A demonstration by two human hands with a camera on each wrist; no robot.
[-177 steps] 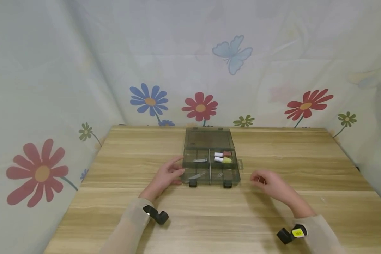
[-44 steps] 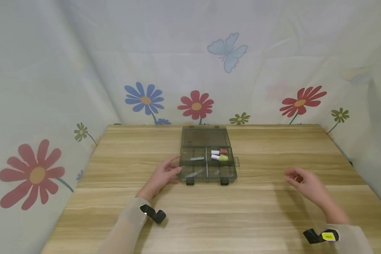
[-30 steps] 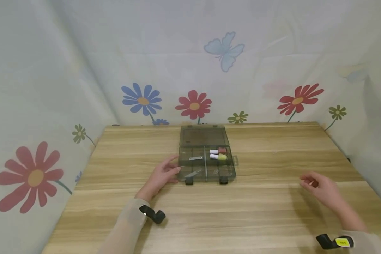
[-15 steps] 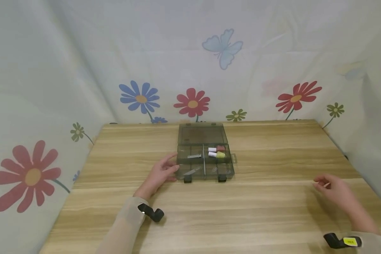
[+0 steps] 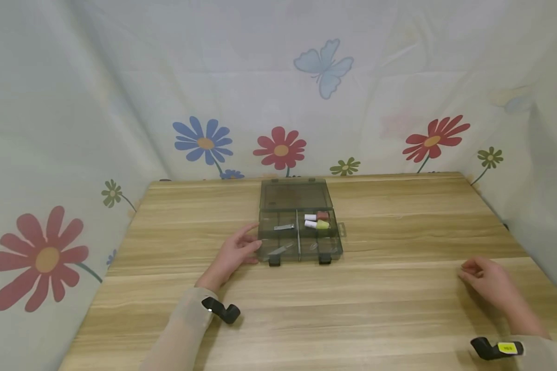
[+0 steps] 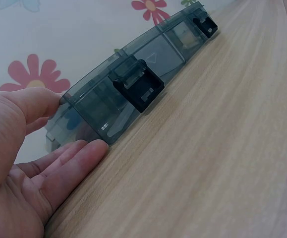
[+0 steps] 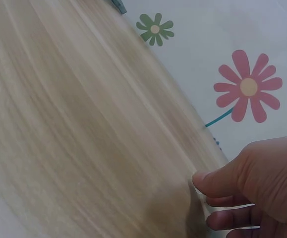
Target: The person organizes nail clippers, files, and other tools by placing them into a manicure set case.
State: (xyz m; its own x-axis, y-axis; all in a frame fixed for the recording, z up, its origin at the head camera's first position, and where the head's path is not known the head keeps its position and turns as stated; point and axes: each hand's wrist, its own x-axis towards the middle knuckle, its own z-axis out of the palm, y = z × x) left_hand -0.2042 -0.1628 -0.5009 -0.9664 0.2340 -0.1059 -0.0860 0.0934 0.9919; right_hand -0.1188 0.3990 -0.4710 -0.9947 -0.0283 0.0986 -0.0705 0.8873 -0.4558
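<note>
Smoky translucent organizer box (image 5: pixel 299 226) lies lid-open; left hand (image 5: pixel 235 252) flat, fingers straight against its side, right hand (image 5: pixel 487 281) loosely curled, far right.

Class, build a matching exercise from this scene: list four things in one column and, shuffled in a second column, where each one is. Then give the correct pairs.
Things
1. Person's left hand
2. Person's right hand
3. Yellow-green small bottle with white cap
4. Flat hinged lid of the smoky transparent plastic organiser box

Places
A. Lying open, flat on the wooden table, behind the compartments
B. In the far right compartment
C. Touching the box's left front corner
D. Near the table's right edge, far from the box

Pairs: 1-C, 2-D, 3-B, 4-A
</note>
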